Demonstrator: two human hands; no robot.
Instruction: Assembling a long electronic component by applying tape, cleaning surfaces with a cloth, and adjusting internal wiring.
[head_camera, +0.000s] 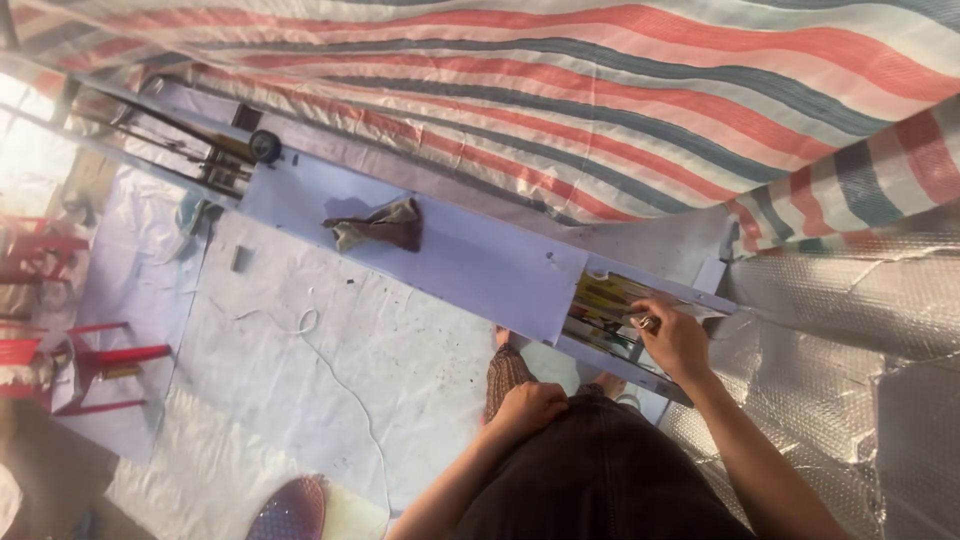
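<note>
One of our hands, the right hand (675, 340), pinches a small metal piece (646, 322) at the open tray (600, 320) on the bench's (450, 260) right end, while our left hand (530, 405) rests curled on our knee, nearer us.

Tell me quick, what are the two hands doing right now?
Left hand: closed, curled against the dark clothing at the person's waist, holding nothing visible.
Right hand: fingers pinched on a small object over the open tray of colourful items; too small to identify.
</note>
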